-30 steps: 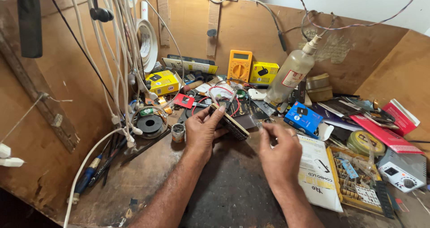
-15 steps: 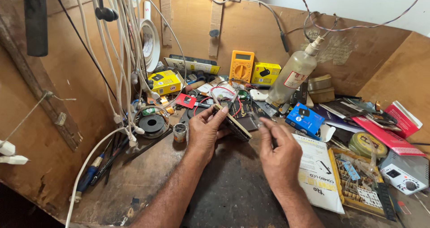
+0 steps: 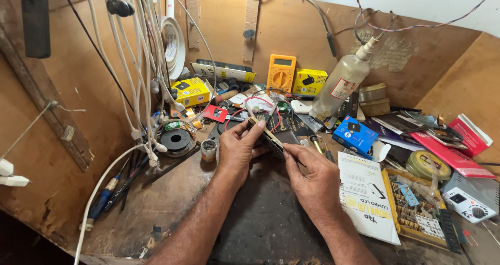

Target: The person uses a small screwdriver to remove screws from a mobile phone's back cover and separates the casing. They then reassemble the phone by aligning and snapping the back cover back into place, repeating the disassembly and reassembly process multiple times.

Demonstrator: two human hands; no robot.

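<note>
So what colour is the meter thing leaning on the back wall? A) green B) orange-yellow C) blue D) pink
B: the meter propped against the wooden back wall is orange-yellow with a round dial, standing beside a yellow box, behind the hands.

Brown plywood walls (image 3: 291,30) enclose a worn, cluttered wooden workbench (image 3: 172,202) in daylight.

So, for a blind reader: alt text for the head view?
Two bare hands, left hand and right hand, hold a small phone-like device edge-up over a cluttered wooden workbench. Behind it stand a yellow multimeter and a plastic bottle.
</note>
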